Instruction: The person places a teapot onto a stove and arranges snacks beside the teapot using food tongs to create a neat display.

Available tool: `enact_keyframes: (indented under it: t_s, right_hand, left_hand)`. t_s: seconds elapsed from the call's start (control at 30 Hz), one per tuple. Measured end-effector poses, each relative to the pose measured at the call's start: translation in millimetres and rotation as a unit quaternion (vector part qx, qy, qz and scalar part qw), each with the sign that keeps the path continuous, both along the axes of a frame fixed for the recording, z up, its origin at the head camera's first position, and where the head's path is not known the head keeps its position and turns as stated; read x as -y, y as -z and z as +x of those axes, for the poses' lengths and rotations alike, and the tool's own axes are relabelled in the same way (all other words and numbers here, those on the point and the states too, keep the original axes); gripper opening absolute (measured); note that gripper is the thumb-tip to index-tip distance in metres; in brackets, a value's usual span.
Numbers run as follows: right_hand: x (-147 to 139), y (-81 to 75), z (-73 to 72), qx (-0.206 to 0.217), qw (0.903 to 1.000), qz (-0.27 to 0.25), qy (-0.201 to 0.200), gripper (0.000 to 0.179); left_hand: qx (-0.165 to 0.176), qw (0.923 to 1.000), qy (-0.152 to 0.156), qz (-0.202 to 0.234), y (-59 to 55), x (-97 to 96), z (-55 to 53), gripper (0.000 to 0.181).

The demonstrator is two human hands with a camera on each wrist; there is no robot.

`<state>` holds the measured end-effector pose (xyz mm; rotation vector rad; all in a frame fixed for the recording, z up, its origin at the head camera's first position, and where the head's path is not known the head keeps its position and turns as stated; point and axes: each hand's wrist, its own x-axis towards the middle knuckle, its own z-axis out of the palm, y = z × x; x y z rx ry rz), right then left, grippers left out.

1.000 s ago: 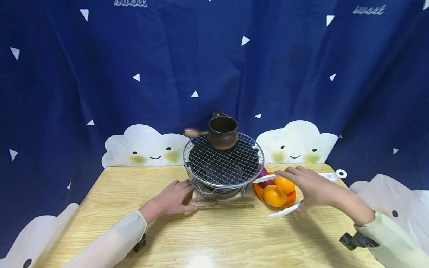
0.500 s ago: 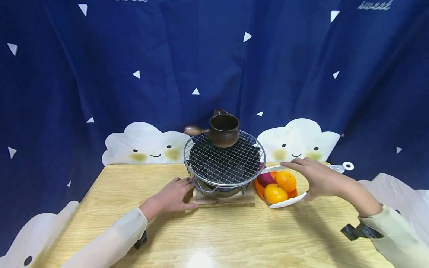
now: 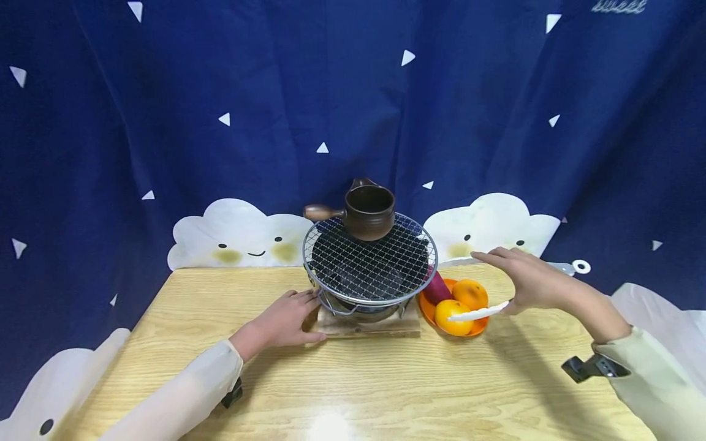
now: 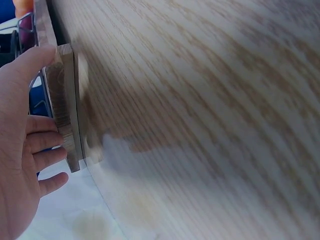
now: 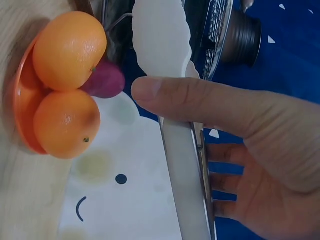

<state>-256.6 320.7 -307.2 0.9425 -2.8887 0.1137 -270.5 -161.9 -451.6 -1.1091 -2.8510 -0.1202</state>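
Beside the grill's wooden base board (image 3: 371, 331), my left hand (image 3: 287, 321) touches the corner. Its thumb (image 4: 42, 56) lies at the front edge and its fingers along the side. My right hand (image 3: 532, 280) holds white-tipped tongs (image 5: 185, 180) between thumb and fingers, their arms apart. One tong tip overlaps the front orange (image 3: 453, 317) in the head view; I cannot tell whether they touch. A second orange (image 3: 470, 294) and a purple-red, sweet-potato-like piece (image 3: 437, 288) sit in the orange dish (image 3: 424, 308). Nothing shows between the tong tips.
A round wire rack (image 3: 369, 269) tops the small grill on the board. At its back stands a brown side-handled pot (image 3: 371, 220). Behind the wooden table (image 3: 309, 386) hangs a dark blue curtain (image 3: 265, 92) with white clouds.
My right hand has risen and shifted right with the tongs, lifting their tips from around the dish. The fruit remains in the dish. My left hand keeps its place at the board.
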Motion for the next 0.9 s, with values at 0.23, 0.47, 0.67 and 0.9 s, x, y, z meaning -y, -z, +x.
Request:
enact_keyframes:
  t_s: [0.23,0.47,0.67,0.9]
  right_hand:
    - [-10.5,-2.0,-9.0,0.001,0.9998,0.005,0.017,0.111]
    - [-27.5,-0.2,-15.1,0.020,0.9987,0.016,0.044,0.114]
    - [-42.6,9.8,-20.4,0.014,0.9983,0.021,0.053,0.114]
    - [-52.7,19.6,-23.3,0.004,0.9986,0.020,0.049,0.112]
  left_hand:
    - [0.000,0.9999,-0.006,-0.010,0.6,1.7,-1.9,0.089]
    - [0.002,1.0000,-0.003,-0.001,-2.8,0.3,-0.1,0.088]
    - [0.007,1.0000,-0.001,-0.001,-2.1,-1.3,0.3,0.089]
    - [0.009,1.0000,-0.003,0.001,-0.7,-1.1,1.1,0.089]
